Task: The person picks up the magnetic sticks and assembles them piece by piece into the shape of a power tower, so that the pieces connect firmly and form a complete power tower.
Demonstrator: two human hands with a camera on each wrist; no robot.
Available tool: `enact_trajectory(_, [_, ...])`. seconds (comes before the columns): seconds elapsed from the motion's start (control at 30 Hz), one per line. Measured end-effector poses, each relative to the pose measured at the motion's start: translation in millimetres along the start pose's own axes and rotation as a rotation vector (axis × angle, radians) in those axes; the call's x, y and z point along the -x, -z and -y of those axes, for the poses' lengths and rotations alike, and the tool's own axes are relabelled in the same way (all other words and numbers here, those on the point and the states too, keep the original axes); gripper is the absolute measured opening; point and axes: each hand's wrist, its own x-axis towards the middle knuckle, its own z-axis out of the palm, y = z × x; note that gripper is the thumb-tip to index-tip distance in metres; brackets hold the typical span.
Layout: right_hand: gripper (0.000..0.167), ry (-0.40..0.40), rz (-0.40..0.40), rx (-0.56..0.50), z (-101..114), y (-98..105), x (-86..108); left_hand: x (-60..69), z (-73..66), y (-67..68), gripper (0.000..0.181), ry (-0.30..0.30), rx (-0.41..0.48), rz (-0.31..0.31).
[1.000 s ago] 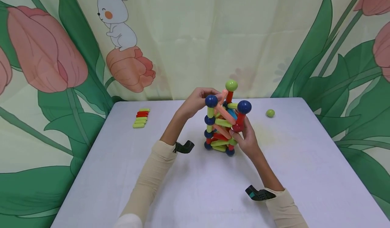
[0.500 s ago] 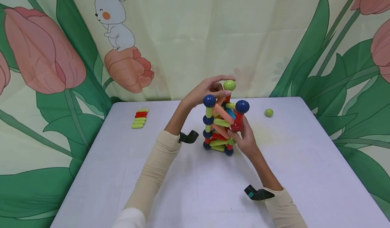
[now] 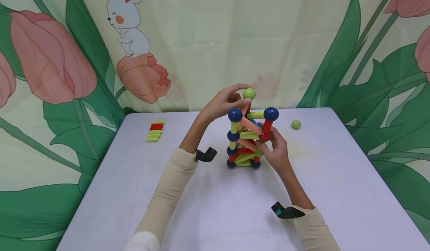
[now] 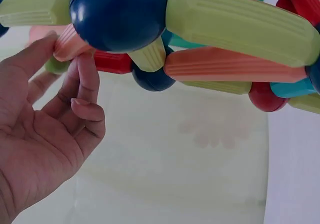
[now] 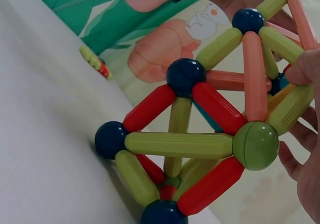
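A tower [image 3: 247, 135] of magnetic rods and balls stands on the table, with blue balls and yellow-green, red and orange rods. At its top left, my left hand [image 3: 223, 102] pinches an orange magnetic rod [image 4: 72, 43], clearest in the left wrist view. Its index finger reaches over the green ball [image 3: 249, 93] at the peak; whether it touches cannot be told. My right hand [image 3: 278, 150] grips the tower's right side, thumb by the red ball [image 3: 265, 137]. Its other fingers are partly hidden behind the rods.
Several loose yellow-green and red rods [image 3: 155, 131] lie in a row at the table's left. One loose green ball [image 3: 296, 124] sits to the tower's right. A patterned curtain [image 3: 208, 42] hangs behind the white table [image 3: 215, 206].
My left hand has risen from beside the tower's upper left to its green top ball. The tower has turned slightly, and its top ball has shifted left. My right hand keeps its grip.
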Motion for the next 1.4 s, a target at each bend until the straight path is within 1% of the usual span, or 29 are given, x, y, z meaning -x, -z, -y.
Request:
enact_trajectory(0.1, [0.052,0.007,-0.015,-0.010,-1,2,0.1,4.2,1.3,-0.2,0.045,0.001,-0.041,-0.011])
enact_trajectory(0.2, [0.051,0.009,-0.013,-0.015,-1,2,0.0,14.5,6.3,2.7,0.042,0.028,-0.094,-0.057])
enact_trajectory(0.27, [0.051,0.004,-0.004,-0.004,-1,2,-0.1,27.5,13.7,7.4,0.039,0.070,-0.179,-0.118])
enact_trajectory(0.3, [0.051,-0.004,0.002,0.005,0,2,0.1,36.5,18.2,10.3,0.037,0.099,-0.246,-0.158])
enact_trajectory(0.33, [0.051,-0.009,0.008,0.013,0,2,0.2,46.2,24.3,14.0,0.035,0.130,-0.332,-0.204])
enact_trajectory(0.4, [0.051,-0.016,0.021,0.019,2,3,0.4,68.9,39.5,23.0,0.031,0.222,-0.542,-0.302])
enact_trajectory(0.47, [0.051,-0.012,0.030,0.019,4,2,0.7,95.6,58.6,35.1,0.026,0.344,-0.749,-0.389])
enact_trajectory(0.5, [0.050,-0.007,0.031,0.015,8,1,0.8,109.8,68.6,41.9,0.025,0.406,-0.837,-0.422])
enact_trajectory(0.57, [0.048,0.000,0.035,0.011,15,-1,0.8,138.5,90.0,55.7,0.025,0.538,-0.946,-0.477])
enact_trajectory(0.6, [0.046,0.003,0.038,0.013,18,-2,0.8,152.9,99.2,62.1,0.027,0.600,-0.975,-0.493])
enact_trajectory(0.67, [0.044,0.009,0.045,0.030,26,-4,0.7,180.8,116.5,72.3,0.033,0.721,-1.001,-0.504])
enact_trajectory(0.73, [0.043,0.011,0.050,0.046,31,-5,0.8,204.5,129.2,78.8,0.036,0.817,-0.972,-0.495])
enact_trajectory(0.8, [0.043,0.019,0.050,0.062,33,-6,0.7,221.6,137.7,82.3,0.038,0.875,-0.912,-0.478])
enact_trajectory(0.87, [0.045,0.021,0.046,0.075,33,-5,0.8,232.0,143.4,83.7,0.041,0.900,-0.848,-0.464])
enact_trajectory(0.97, [0.049,0.025,0.045,0.090,17,-2,2.1,237.9,147.2,83.2,0.042,0.911,-0.791,-0.466])
enact_trajectory(1.1, [0.051,0.021,0.047,0.096,-2,1,4.1,238.4,147.9,83.3,0.046,0.923,-0.801,-0.466])
enact_trajectory(1.23, [0.049,0.009,0.046,0.088,-2,0,4.6,237.9,149.2,86.8,0.047,0.921,-0.821,-0.460])
enact_trajectory(1.33, [0.048,0.010,0.042,0.081,-3,0,4.6,237.4,150.8,89.2,0.043,0.911,-0.835,-0.448])
enact_trajectory(1.4, [0.048,0.009,0.038,0.086,-3,0,4.4,237.5,151.8,90.1,0.039,0.907,-0.846,-0.428])
